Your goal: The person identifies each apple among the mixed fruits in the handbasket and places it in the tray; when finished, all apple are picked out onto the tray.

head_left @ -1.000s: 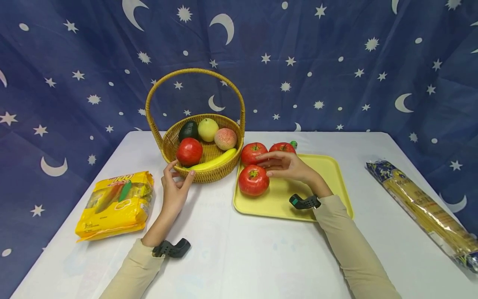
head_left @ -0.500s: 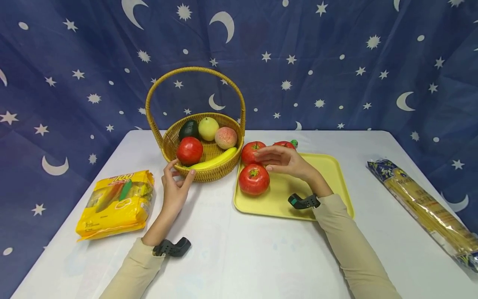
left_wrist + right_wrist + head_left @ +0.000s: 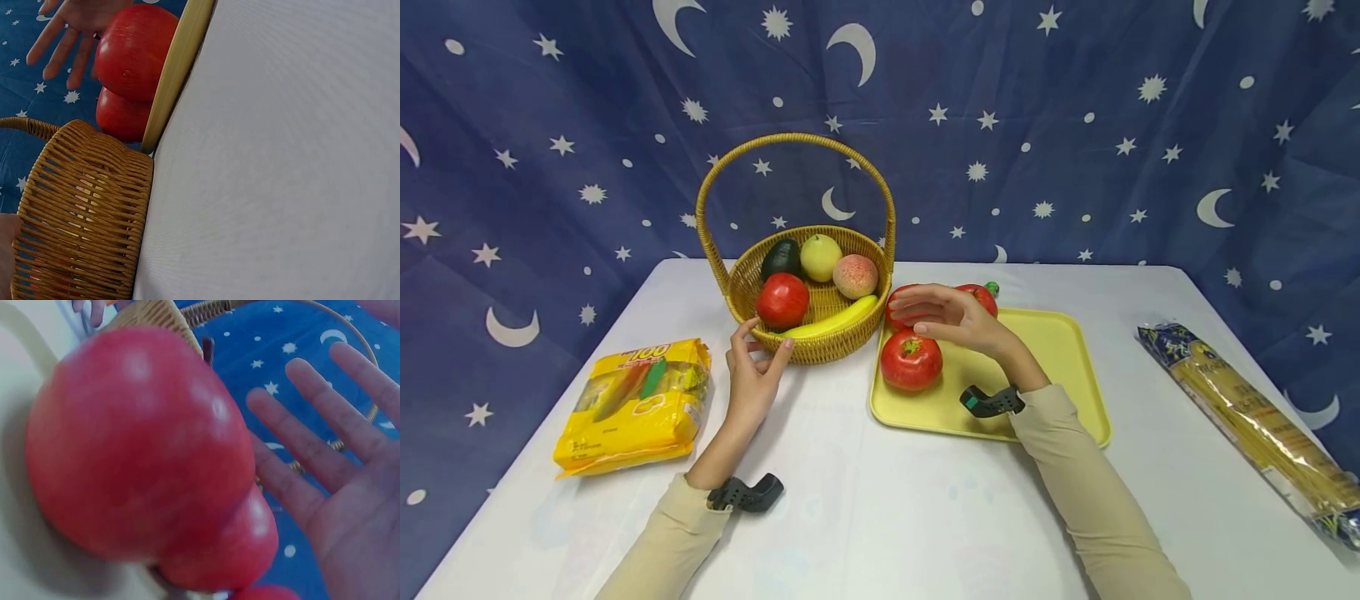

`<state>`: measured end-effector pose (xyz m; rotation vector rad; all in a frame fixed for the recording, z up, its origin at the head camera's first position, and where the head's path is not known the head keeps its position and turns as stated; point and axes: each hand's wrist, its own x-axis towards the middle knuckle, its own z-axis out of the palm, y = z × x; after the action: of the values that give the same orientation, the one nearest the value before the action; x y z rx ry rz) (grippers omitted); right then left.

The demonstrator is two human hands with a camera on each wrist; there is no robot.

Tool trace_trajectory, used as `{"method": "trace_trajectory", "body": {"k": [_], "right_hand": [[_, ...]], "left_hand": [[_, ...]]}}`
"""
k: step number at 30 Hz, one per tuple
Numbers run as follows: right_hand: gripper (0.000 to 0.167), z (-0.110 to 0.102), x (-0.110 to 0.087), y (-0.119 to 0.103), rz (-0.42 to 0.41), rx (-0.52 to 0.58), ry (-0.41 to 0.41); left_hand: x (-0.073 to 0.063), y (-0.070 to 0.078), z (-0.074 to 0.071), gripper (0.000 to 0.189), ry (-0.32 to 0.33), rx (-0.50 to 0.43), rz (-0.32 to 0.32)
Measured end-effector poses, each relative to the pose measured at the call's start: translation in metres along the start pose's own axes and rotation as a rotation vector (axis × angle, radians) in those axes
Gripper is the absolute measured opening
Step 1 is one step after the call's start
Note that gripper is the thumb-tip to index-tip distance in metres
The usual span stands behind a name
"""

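Observation:
In the head view my left hand is at the front left of the wicker basket, its spread thumb and fingertips touching the rim. The basket holds a red apple, an avocado, a pale yellow-green pear, a peach and a banana. My right hand hovers palm-down over the yellow tray, fingers extended and holding nothing. Right below its thumb sits the front apple; the hand partly covers another apple behind it. A third apple shows past the hand.
On the left lies a yellow snack bag. A long clear packet of spaghetti lies at the right edge of the white table. A small green object shows behind the tray, before a starry blue curtain.
My right hand has shifted left and slightly up, away from the side of the front apple to above the apples. My left hand stays at the basket rim.

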<state>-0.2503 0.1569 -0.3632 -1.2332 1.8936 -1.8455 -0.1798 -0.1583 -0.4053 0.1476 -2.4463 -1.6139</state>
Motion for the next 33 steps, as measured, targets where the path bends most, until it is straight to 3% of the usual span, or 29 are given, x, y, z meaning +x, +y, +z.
{"method": "trace_trajectory", "body": {"k": [12,20,26,33], "right_hand": [[0.052,0.016,0.02,-0.001,0.007,0.035,-0.012],[0.063,0.028,0.032,-0.001,0.003,0.046,-0.103],[0.06,0.037,0.039,0.0,0.001,0.022,-0.122],[0.078,0.049,0.05,-0.001,0.0,-0.036,-0.137]], "left_hand": [[-0.001,-0.002,-0.002,0.064,0.005,0.0,-0.001],[0.002,-0.002,-0.002,0.064,0.013,-0.025,0.002],[0.002,-0.002,0.001,0.064,0.011,-0.018,0.009],[0.002,-0.002,0.001,0.063,0.023,-0.012,0.029]]}}
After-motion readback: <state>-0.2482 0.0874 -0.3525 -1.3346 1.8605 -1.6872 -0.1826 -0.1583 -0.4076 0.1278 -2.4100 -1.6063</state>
